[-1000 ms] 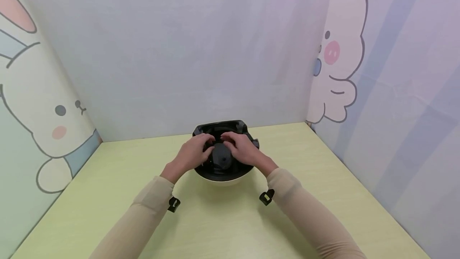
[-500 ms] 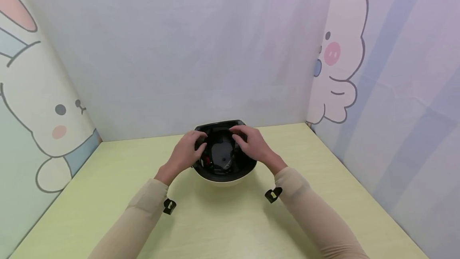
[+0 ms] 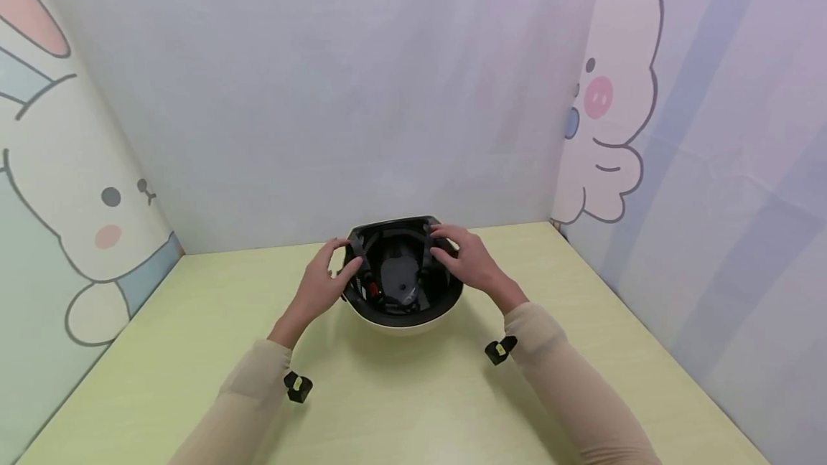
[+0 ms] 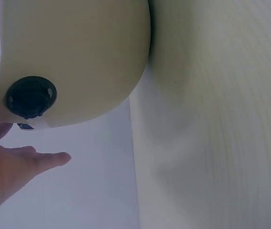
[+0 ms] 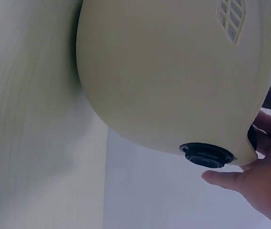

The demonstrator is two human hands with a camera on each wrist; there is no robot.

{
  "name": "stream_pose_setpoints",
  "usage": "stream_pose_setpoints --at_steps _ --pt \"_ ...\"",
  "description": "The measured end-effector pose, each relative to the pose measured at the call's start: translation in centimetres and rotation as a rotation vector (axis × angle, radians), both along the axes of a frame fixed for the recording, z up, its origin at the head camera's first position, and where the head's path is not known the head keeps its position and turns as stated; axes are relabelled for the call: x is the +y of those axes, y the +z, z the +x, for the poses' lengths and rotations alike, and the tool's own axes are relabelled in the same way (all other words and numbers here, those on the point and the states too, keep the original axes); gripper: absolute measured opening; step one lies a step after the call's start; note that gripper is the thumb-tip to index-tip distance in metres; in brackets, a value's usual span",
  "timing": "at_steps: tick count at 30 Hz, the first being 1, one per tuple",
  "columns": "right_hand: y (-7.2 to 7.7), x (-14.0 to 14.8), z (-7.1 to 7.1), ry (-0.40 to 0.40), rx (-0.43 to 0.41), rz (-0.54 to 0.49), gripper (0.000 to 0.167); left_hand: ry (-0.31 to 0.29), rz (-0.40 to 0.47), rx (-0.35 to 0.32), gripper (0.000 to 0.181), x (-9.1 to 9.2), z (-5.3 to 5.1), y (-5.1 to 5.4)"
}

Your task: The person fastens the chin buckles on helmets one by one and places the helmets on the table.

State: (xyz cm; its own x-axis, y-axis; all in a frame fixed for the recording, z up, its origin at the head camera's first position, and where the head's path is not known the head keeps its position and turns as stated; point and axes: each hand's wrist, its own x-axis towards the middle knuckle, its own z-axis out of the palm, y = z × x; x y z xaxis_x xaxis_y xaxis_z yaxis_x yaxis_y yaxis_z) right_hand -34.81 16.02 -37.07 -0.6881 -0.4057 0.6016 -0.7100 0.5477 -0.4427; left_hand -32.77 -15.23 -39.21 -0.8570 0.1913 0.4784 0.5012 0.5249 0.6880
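A cream safety helmet lies crown down on the table, its black inside facing up. Dark straps run along both inner sides. At the left rim in the head view, my left hand has thumb and forefinger spread apart, close to a strap. My right hand is at the right rim, fingertips over its edge. In the left wrist view, one digit extends free of the shell. One digit also stands free in the right wrist view; others lie behind the rim.
Pale wood-look table lies beneath the helmet. A plain pale backdrop rises just behind it. Cartoon-printed side curtains stand left and right. Each sleeve carries a small black wrist camera mount.
Both hands have moved apart, from over the helmet's middle out to its left and right rims. The inside and side straps show more now. The helmet has stayed in place.
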Motion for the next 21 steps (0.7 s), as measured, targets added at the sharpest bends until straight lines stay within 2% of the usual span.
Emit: stream_pose_setpoints --at_steps 4,7,12,16,21 --pt "-0.4 0.2 -0.1 0.010 -0.067 0.024 0.035 -0.046 0.110 -0.160 0.062 -0.3 0.0 -0.4" --pt "-0.7 0.5 -0.2 0.007 -0.085 0.030 0.038 -0.089 0.190 -0.226 0.063 -0.4 -0.2 -0.8" --pt "-0.9 1.0 -0.2 0.012 -0.117 0.013 0.041 -0.158 0.279 -0.307 0.061 -0.4 -0.1 -1.0" --pt "-1.0 1.2 -0.3 0.006 -0.155 0.009 0.044 -0.164 0.314 -0.354 0.060 -0.1 0.1 -1.1" --pt "-1.0 1.2 -0.2 -0.008 -0.174 0.011 0.046 -0.165 0.334 -0.365 0.057 0.2 0.2 -1.3"
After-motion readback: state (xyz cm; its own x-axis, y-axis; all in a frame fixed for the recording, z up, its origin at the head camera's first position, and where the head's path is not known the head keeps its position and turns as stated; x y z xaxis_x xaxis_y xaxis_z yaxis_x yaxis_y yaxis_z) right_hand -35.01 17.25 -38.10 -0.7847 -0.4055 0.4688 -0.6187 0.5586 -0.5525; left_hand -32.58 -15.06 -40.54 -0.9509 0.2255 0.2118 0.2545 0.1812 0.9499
